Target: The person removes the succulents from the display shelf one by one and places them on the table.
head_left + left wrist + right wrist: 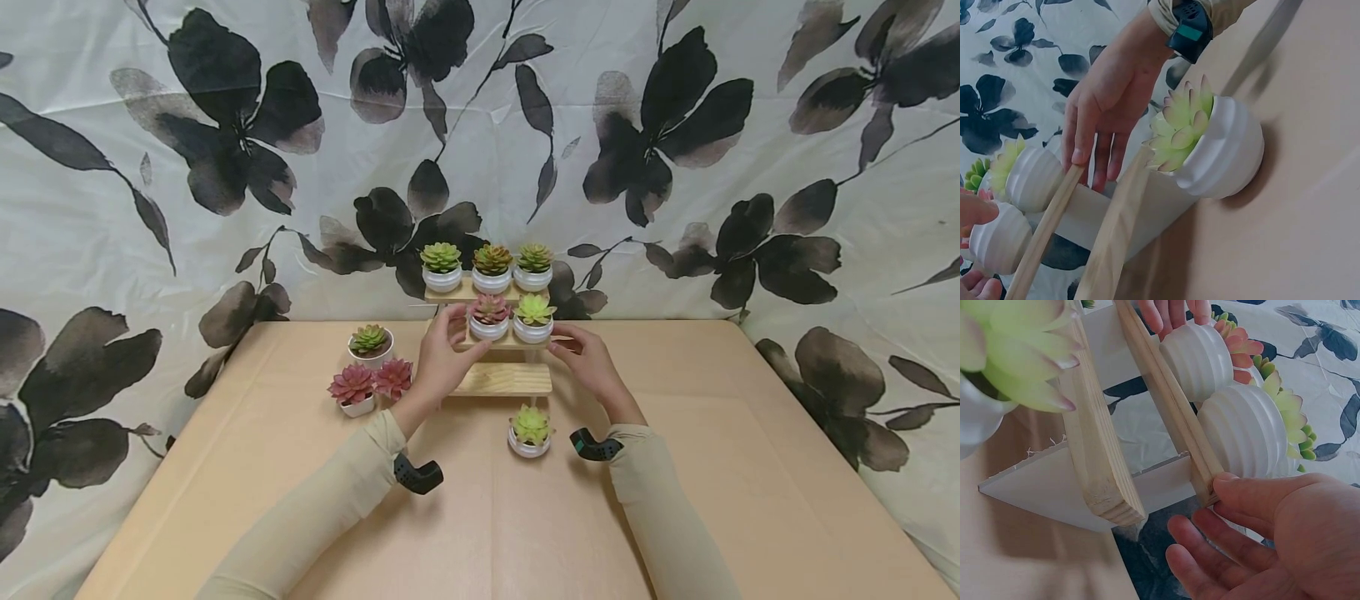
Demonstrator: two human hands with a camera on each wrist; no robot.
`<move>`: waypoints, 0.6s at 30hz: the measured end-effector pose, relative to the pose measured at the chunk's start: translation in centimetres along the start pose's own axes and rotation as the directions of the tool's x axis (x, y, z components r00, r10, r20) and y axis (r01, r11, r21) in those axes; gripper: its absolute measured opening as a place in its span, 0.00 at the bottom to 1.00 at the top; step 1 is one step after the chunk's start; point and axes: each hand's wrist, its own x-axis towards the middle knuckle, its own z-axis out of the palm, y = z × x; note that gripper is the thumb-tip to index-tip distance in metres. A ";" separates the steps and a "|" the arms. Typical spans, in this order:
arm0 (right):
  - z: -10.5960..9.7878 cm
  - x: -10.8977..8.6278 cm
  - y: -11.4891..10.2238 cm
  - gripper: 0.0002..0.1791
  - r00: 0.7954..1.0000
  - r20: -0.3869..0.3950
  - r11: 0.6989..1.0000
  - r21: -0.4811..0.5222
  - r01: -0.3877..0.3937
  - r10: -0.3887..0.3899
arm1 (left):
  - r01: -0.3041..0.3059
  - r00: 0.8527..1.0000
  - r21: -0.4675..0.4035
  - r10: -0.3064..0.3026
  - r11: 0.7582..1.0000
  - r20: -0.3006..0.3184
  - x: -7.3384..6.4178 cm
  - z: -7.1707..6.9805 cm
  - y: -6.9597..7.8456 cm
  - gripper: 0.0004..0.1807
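Note:
A tiered stand has wooden shelves and white side supports. My left hand [441, 354] is at the left end of its middle shelf [498, 342]; thumb and fingers hold the white pot of a pink succulent [489, 317]. Beside that pot stands a light green succulent [533, 318] in a ribbed white pot. At the shelf's right end, my right hand [588, 358] pinches the wood, thumb on the edge and fingers beneath, as the right wrist view shows. The bottom shelf [502, 380] is bare.
Three green and brownish succulents [491, 268] line the top shelf. Another light green succulent [529, 430] stands on the table [360, 517] before the stand. Left of the stand are a green succulent [371, 343] and two dark pink succulents [352, 387]. Floral cloth [525, 158] hangs behind.

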 end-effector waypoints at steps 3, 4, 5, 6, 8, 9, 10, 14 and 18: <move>0.0 -0.1 -0.1 0.22 1.000 -0.003 1.000 0.006 0.000 0.000 | -0.002 1.000 0.005 0.002 1.000 -0.001 0.3 0.2 -0.1 0.35; 0.0 -0.2 -0.5 0.22 1.000 0.002 1.000 0.004 -0.005 0.005 | -0.006 1.000 0.005 0.006 1.000 -0.002 0.4 0.2 -0.1 0.36; -0.1 -0.4 -1.0 0.22 1.000 0.005 1.000 0.004 -0.006 0.006 | -0.007 1.000 0.003 0.007 1.000 -0.003 0.4 0.3 0.0 0.36; -0.1 -0.7 -1.5 0.22 1.000 0.009 1.000 0.001 -0.006 0.006 | -0.011 1.000 0.001 0.011 1.000 -0.003 0.5 0.3 0.0 0.36; -0.2 -1.1 -2.6 0.22 1.000 0.014 1.000 0.001 -0.008 0.008 | -0.019 1.000 0.000 0.019 1.000 -0.006 0.6 0.5 0.1 0.36; -0.3 -1.3 -3.1 0.22 1.000 0.017 1.000 -0.002 -0.012 0.012 | -0.021 1.000 0.002 0.021 1.000 -0.008 0.7 0.6 0.1 0.36; -0.3 -1.5 -3.6 0.22 1.000 0.019 1.000 -0.007 -0.014 0.014 | -0.024 1.000 0.006 0.024 1.000 -0.010 0.8 0.6 0.2 0.36; -0.4 -1.6 -3.8 0.22 1.000 0.022 1.000 0.000 -0.002 0.002 | -0.028 0.999 0.041 0.029 0.999 -0.023 1.1 1.0 0.2 0.37; -0.3 -1.5 -3.9 0.22 1.000 0.025 1.000 0.003 0.000 0.000 | -0.019 1.000 0.056 0.020 0.998 -0.023 1.3 1.0 0.3 0.37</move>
